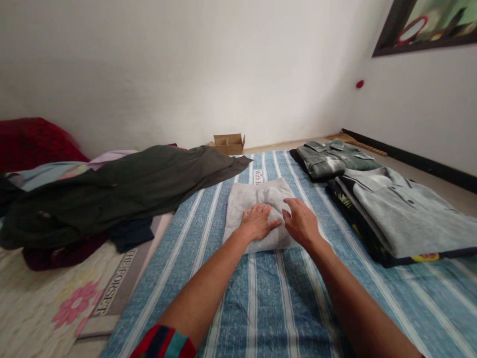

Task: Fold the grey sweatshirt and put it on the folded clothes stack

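Note:
A light grey garment (238, 199), folded into a flat rectangle, lies in front of me on a blue striped sheet (194, 233). My left hand (257, 221) rests on its middle, palm down with the fingers stretched out. At the garment's right side is my right hand (301, 221), fingers apart and slightly curled, the fingertips at or just above the cloth. Nothing shows in either hand. Part of the garment's lower edge is hidden behind my hands and wrists.
Dark green clothing (122, 189) lies heaped on the left over other clothes. On the right sit a folded grey shirt (417, 214) atop a pile and a folded dark green garment (335, 159). A small cardboard box (228, 144) stands by the wall.

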The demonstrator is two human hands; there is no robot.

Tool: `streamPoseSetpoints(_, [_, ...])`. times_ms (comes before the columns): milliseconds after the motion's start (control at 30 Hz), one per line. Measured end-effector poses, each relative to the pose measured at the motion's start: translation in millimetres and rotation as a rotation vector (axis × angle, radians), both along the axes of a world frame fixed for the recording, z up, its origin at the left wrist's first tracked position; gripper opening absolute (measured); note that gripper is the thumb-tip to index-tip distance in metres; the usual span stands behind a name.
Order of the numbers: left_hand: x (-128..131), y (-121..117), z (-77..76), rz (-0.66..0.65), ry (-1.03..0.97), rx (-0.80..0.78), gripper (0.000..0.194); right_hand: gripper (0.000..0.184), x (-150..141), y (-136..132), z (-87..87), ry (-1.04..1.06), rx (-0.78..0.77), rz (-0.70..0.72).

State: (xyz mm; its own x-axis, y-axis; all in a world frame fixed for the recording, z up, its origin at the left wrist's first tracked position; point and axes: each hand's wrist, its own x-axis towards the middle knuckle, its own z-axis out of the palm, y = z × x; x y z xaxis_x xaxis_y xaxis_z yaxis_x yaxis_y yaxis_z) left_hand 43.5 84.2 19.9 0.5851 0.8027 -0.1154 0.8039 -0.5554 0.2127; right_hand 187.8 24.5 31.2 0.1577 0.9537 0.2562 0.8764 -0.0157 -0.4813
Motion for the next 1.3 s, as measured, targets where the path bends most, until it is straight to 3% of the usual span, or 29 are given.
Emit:
streamPoseSetpoints(100, [-2.6,3.1,2.7,-0.021,-0.074,-0.022,0.045,0.029,-14.5,27.1,-5.3,0.012,-0.001,0.201])
streamPoseSetpoints(200, [-22.0,3.0,10.1,0.012,-0.269,-0.004,0.036,0.026,-22.2,43.3,-17.5,0.018,-0.023,0.313])
streamPoseSetpoints(267, [-45.8,-4.5,15.2,0.143,-0.445,0.090,0.035,0.027,-23.0,45.8,-24.8,0.023,-0.030,0.344])
streamPoseSetpoints(333, [-73.0,-19.2,18.3,0.371,-0.602,0.136,0.032,0.030,-21.9,44.8,-29.6,0.031,-0.032,0.361])
streamPoseSetpoints(367, [-85.7,-28.4,18.8,0.497,-0.675,0.097,0.032,0.031,-21.2,44.2,-31.0,0.035,-0.033,0.367])
streamPoseSetpoints(433, [-105.8,-47.0,18.0,0.673,-0.845,-0.124,0.037,0.032,-20.1,43.5,-32.9,0.040,-0.037,0.369])
streamPoseSetpoints(533, [-119.1,-66.3,14.9,0.792,-1.085,-0.495,0.054,0.033,-19.8,44.5,-34.9,0.037,-0.042,0.369])
streamPoseSetpoints(600, [-119.3,-70.0,13.8,0.828,-1.167,-0.607,0.059,0.032,-19.8,45.4,-36.0,0.030,-0.042,0.371])
streamPoseSetpoints(800, [-109.7,-62.5,16.6,0.832,-1.127,-0.628,0.056,0.025,-20.0,44.7,-36.7,0.007,-0.032,0.377])
streamPoseSetpoints(967, [-106.4,-61.9,17.5,0.696,-1.068,-0.685,0.034,0.024,-21.6,42.3,-35.5,0.002,-0.016,0.365])
streamPoseSetpoints(1167, [-110.4,-59.5,17.2,0.598,-1.127,-0.661,0.030,0.023,-23.1,39.7,-33.2,0.004,-0.004,0.366])
streamPoseSetpoints(1300, [-116.5,-57.9,18.2,0.479,-0.987,-0.568,0.028,0.026,-23.4,39.5,-33.1,0.010,-0.007,0.367])
